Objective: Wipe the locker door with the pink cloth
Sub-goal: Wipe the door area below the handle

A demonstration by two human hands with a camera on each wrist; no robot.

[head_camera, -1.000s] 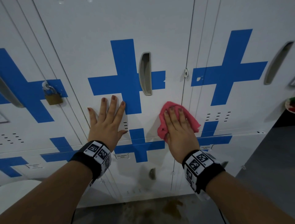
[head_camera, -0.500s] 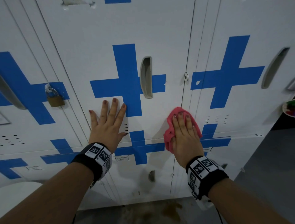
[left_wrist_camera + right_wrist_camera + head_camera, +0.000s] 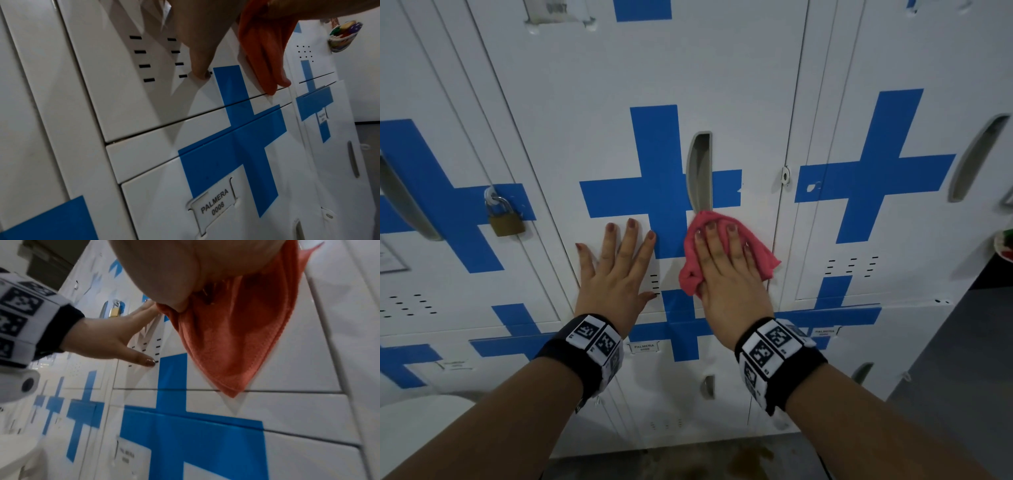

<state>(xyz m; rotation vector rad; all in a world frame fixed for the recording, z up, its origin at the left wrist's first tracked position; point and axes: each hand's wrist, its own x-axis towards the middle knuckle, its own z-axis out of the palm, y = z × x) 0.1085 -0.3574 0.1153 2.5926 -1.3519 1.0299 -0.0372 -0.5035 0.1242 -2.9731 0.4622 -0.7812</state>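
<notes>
The white locker door (image 3: 619, 75) carries a blue cross and a grey recessed handle (image 3: 700, 171). My right hand (image 3: 726, 260) lies flat with straight fingers on the pink cloth (image 3: 763, 260), pressing it to the door just below the handle. In the right wrist view the pink cloth (image 3: 236, 340) hangs in folds under my palm. My left hand (image 3: 616, 270) is spread flat on the same door to the left of the cloth, beside the vent slots (image 3: 655, 284). The left wrist view shows the thumb (image 3: 197, 65) on the door and the pink cloth (image 3: 265, 53) to its right.
A brass padlock (image 3: 504, 219) hangs on the locker to the left. The neighbouring right door (image 3: 893, 85) has its own handle (image 3: 976, 157). Lower lockers bear name tags (image 3: 213, 206). A stained floor (image 3: 739, 459) lies below, and a colourful object (image 3: 345, 35) sits at the far right.
My right hand has slid the pink cloth up and to the left, from the door's right edge to just under the handle. The left hand has stayed in place.
</notes>
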